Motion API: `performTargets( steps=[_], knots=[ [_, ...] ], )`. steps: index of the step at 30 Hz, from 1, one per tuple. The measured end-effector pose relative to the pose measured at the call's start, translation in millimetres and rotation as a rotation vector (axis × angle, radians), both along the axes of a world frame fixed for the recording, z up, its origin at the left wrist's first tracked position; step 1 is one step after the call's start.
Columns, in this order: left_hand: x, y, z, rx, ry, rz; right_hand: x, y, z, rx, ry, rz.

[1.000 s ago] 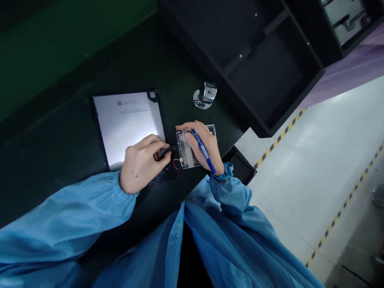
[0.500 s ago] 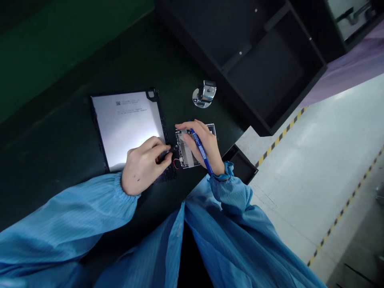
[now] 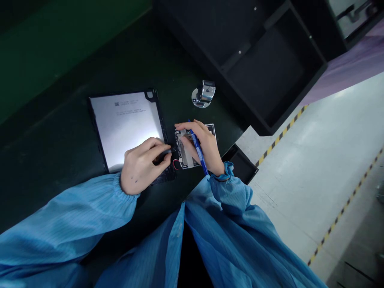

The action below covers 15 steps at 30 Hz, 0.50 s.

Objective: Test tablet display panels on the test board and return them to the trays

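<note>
My left hand (image 3: 140, 165) pinches a black cable plug (image 3: 168, 151) between thumb and fingers, its tip at the left edge of a small circuit board (image 3: 186, 156). The rest of the plug is hidden by the hand. My right hand (image 3: 207, 150) lies over the board, fingertips at its upper left part, and holds a blue pen (image 3: 199, 154) slantwise in its grip. A pale tape strip crosses the board, and a thin red wire (image 3: 175, 163) loops at its lower left. Left of it lies a flat panel (image 3: 124, 128) with a black frame, partly under my left hand.
A shiny metal tape dispenser or stand (image 3: 205, 95) with a round base stands behind the board. A large black compartmented tray (image 3: 228, 72) fills the back right. A smaller black tray (image 3: 240, 164) sits low past the table's right edge. Yellow-black tape (image 3: 277, 142) marks the floor.
The left hand has shifted very slightly left with the plug. The pen in my right hand has tilted a little, its lower end moving left. The board stays almost where it was.
</note>
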State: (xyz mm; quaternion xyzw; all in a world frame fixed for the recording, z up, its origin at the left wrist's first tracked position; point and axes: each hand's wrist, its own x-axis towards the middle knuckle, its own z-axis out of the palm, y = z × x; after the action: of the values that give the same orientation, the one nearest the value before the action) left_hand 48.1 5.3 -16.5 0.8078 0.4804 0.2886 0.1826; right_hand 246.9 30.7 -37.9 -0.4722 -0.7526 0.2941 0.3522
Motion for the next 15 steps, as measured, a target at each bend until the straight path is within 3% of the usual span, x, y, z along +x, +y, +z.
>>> performTargets(
  steps=[6, 12, 15],
  knots=[
    [0.3, 1.0, -3.3, 0.019, -0.005, -0.005, 2.7, 0.4, 2.7, -0.014, 0.001, 0.022],
    [1.0, 0.8, -5.4, 0.033, -0.012, -0.003, 7.5, 5.4, 5.7, -0.058, -0.016, 0.142],
    [2.0, 1.1, -6.3, 0.039, -0.001, -0.001, 2.3, 3.4, 5.6, -0.048, -0.08, 0.111]
  ],
)
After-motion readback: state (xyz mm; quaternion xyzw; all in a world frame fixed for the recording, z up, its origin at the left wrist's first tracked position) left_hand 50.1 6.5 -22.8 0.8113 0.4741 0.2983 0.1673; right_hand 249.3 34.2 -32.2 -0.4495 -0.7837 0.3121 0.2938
